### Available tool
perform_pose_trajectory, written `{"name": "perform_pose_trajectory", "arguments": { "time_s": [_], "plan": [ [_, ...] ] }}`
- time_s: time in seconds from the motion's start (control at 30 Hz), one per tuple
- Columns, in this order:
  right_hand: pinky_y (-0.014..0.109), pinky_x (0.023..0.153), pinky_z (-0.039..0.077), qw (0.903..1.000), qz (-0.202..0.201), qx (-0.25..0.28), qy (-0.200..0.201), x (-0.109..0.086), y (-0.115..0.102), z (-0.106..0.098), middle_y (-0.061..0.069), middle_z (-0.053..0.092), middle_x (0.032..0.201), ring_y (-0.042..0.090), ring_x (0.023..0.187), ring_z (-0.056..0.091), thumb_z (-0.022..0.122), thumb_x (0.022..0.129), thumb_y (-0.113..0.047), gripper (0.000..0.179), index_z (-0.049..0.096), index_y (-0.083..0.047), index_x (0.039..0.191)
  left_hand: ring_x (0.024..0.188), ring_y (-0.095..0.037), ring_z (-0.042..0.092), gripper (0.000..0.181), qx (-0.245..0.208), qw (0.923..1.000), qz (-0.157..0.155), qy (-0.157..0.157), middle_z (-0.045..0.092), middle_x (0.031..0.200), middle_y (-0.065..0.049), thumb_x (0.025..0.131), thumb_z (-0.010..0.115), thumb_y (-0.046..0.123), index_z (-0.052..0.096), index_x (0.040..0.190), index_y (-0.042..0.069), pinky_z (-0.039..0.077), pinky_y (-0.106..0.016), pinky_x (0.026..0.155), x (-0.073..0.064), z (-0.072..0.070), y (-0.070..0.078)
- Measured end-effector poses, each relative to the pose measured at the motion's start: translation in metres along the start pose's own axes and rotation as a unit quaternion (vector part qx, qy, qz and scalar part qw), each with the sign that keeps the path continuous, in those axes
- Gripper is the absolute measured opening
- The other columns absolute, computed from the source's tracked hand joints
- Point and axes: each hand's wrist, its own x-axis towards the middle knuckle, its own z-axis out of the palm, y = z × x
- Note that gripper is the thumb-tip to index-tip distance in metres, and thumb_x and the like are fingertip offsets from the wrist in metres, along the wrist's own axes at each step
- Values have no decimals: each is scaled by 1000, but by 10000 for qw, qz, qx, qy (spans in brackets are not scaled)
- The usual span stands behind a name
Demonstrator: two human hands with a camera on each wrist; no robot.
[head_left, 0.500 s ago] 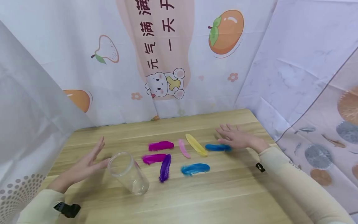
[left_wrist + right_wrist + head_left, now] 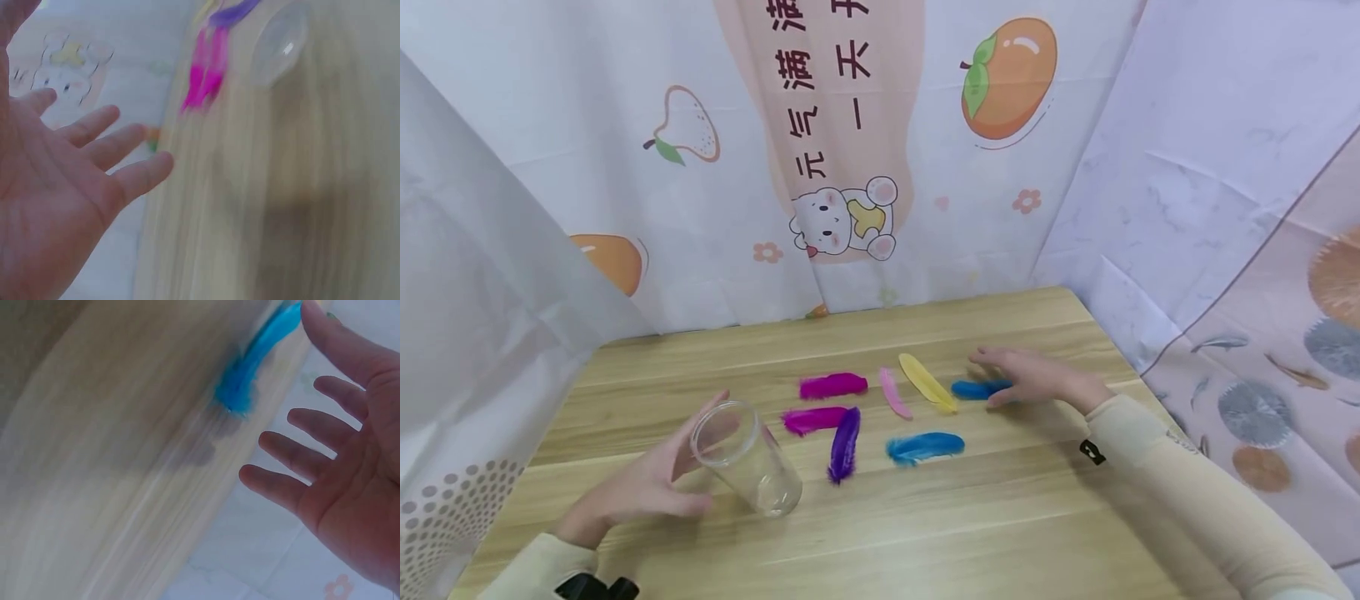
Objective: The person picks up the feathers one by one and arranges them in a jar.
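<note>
The bare left hand [image 2: 647, 483] comes out of a long sleeve of smooth, pale cream fabric [image 2: 542, 571] with a plain cuff, and a chunky matte-black device made of two blocky lumps [image 2: 597, 587] sits at that wrist, partly cut off by the lower edge of the head view. The bare right hand [image 2: 1030, 379] has a matching pale cream fabric sleeve [image 2: 1195, 492], softly creased along the forearm, with a small, angular black piece [image 2: 1092, 452] jutting from beneath the cuff.
</note>
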Motion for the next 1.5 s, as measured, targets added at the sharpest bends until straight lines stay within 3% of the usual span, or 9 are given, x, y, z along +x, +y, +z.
{"name": "perform_pose_trajectory", "arguments": {
  "time_s": [0.07,0.2,0.33,0.53,0.7,1.0,1.13,1.5],
  "plan": [
    [59,110,37,9999,-107,-112,44,2,-1,1,32,42,150,48,137,43,81,88,-26,75,47,6,146,145,-15,36,121,86,9998,180,29,29,158,-28,75,80,-11,-4,161,4,37,-25,110,4,9,1],
    [56,108,41,9990,-259,-330,124,5,-1,4,26,52,144,43,133,49,82,88,-25,70,51,6,142,144,-14,37,120,319,9979,540,186,32,159,-19,71,85,-7,4,159,-2,37,-23,109,14,21,2],
    [55,104,45,9987,-290,-391,176,6,-1,6,24,57,139,42,127,54,82,88,-23,65,55,7,139,142,-18,41,114,526,9937,898,412,35,158,-21,70,88,-4,13,155,-7,38,-24,108,23,26,-1],
    [52,98,50,9995,-124,-278,14,8,-2,8,18,65,127,36,115,62,83,87,-21,58,59,5,134,135,-22,50,107,351,9929,1004,540,46,150,-24,68,89,-6,21,151,-9,39,-27,108,28,32,-6],
    [49,96,52,9998,71,-60,-202,12,-5,8,13,68,118,31,109,64,82,88,-18,54,59,3,132,128,-24,56,102,332,9911,1150,583,52,143,-19,66,90,-7,27,147,-9,44,-31,104,32,34,-8],
    [43,92,52,9989,247,10,-406,22,-2,8,4,66,109,21,99,62,83,86,-15,33,68,-6,115,117,-28,58,94,442,9781,1992,424,53,130,-22,59,89,-13,36,137,-12,47,-34,103,44,29,-16],
    [41,89,52,9978,376,69,-544,26,2,8,1,65,104,18,95,60,83,86,-15,30,69,-8,112,113,-27,60,90,457,9773,2019,440,55,124,-22,60,89,-14,37,133,-17,46,-31,102,49,24,-16],
    [30,76,50,9939,517,339,-917,30,-1,8,-7,63,87,10,80,55,80,87,-9,16,68,-13,96,116,-25,59,88,649,9839,1454,813,59,124,-20,63,90,-12,42,137,-9,42,-26,104,49,11,-17]
  ]
}}
